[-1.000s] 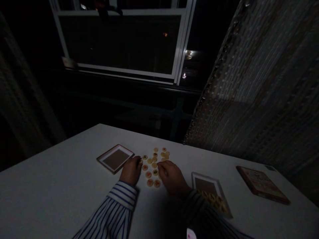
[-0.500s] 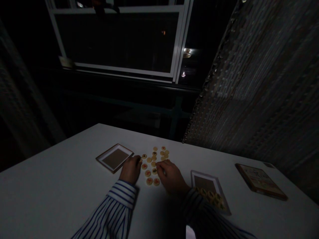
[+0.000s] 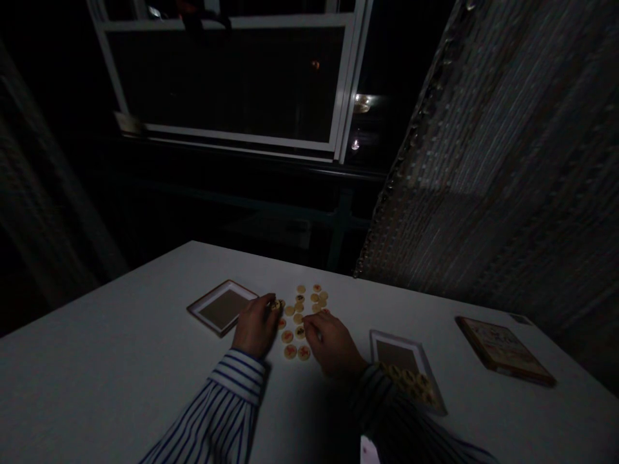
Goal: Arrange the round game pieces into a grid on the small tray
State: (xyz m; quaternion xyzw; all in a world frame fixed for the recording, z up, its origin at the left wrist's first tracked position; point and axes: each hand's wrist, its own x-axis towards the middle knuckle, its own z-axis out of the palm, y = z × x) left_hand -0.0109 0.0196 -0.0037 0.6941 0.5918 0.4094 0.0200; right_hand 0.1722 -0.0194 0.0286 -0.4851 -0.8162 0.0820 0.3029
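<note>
Blue-and-white striped cuff [image 3: 239, 374] is framing the left hand [image 3: 254, 327], which is reaching forward, palm down, fingers bent and part-open by black-marked pieces; can't tell if it's gripping any. Right hand [image 3: 333, 341] is curling at the cluster's right side, thumb near index; can't tell if it's holding anything. Round, pale game pieces [image 3: 290, 352] are lying loosely on the white table [image 3: 145, 361] between the hands, some showing red or black characters, too small to read. Flat case [image 3: 505, 351] far right is carrying blurred, illegible markings.
</note>
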